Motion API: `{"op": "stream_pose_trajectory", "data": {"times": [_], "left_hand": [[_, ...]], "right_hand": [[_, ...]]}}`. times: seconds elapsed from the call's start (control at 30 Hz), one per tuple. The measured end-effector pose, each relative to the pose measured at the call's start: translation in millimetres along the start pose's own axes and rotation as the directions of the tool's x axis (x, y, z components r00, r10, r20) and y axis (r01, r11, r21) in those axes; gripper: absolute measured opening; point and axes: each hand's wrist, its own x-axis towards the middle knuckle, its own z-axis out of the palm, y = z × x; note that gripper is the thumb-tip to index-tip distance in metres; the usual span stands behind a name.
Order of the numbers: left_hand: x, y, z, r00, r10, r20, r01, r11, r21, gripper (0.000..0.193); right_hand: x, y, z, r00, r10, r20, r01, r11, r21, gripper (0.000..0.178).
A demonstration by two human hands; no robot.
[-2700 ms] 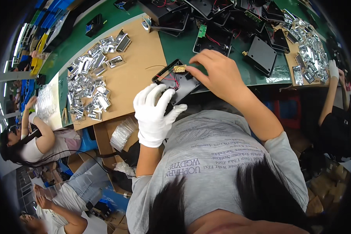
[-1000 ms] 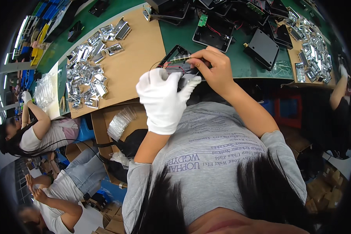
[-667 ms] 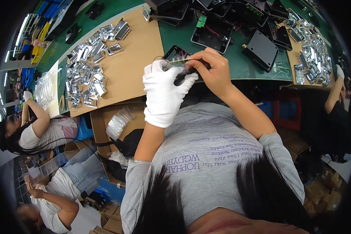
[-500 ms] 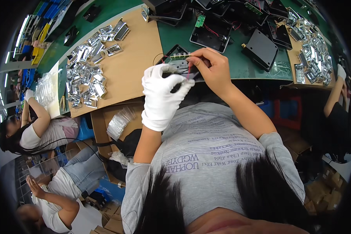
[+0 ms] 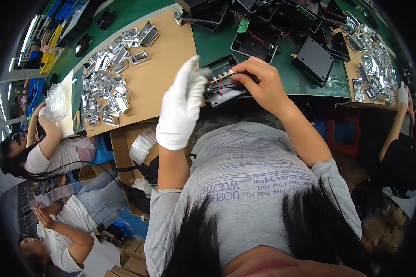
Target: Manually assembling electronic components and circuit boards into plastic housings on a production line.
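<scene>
My right hand (image 5: 262, 84), bare, pinches the right end of a narrow circuit board (image 5: 223, 76) with several small silver parts along it. Thin red and black wires (image 5: 221, 87) run down from the board. Directly beneath it lies an open black plastic case (image 5: 217, 100), at the table's front edge. In a white glove, my left hand (image 5: 180, 106) is raised at the left of the board with its fingers stretched out. Its fingertips are partly blurred, and I see nothing held in it.
Silver metal parts (image 5: 107, 87) lie heaped on cardboard (image 5: 164, 60) at left, with another heap (image 5: 373, 62) far right. Black cases (image 5: 256, 42) stand behind my hands, one with a green board (image 5: 243, 26). Clear plastic pieces (image 5: 143, 144) sit below the table. Other people work nearby.
My left hand has moved left off the wires and case, and its fingers have straightened. My right hand still pinches the board. More of the case's inside now shows.
</scene>
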Motion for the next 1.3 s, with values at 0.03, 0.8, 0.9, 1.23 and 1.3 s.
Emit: {"op": "stream_pose_trajectory", "data": {"times": [0.03,0.8,0.9,1.23,1.3], "left_hand": [[-1.6,-4.5,1.4,1.0,0.027,0.01,-0.027,0.997,0.065,0.044],[87.3,-47.9,-67.5,0.926,0.32,-0.198,0.093,0.314,0.945,0.027],[101.2,-61.6,-75.3,0.974,0.174,-0.142,0.099,0.236,0.967,0.029],[63.6,-48.1,-54.0,0.982,0.057,-0.178,0.136,0.438,0.889,0.031],[60.2,-52.4,-51.0,0.983,0.011,-0.185,0.161,0.436,0.885,0.028]], "right_hand": [[0.0,1.0,-0.6,0.999,-0.045,-0.013,0.044,0.998,-0.053,0.005],[0.5,3.8,3.4,0.999,-0.036,-0.023,0.036,0.999,-0.004,0.01],[0.9,-0.2,-2.0,0.994,0.104,0.02,-0.105,0.988,0.111,0.01],[6.8,3.7,-10.6,0.964,0.218,0.15,-0.247,0.946,0.211,0.008],[8.1,3.3,-8.5,0.976,0.168,0.139,-0.194,0.96,0.204,0.008]]}}
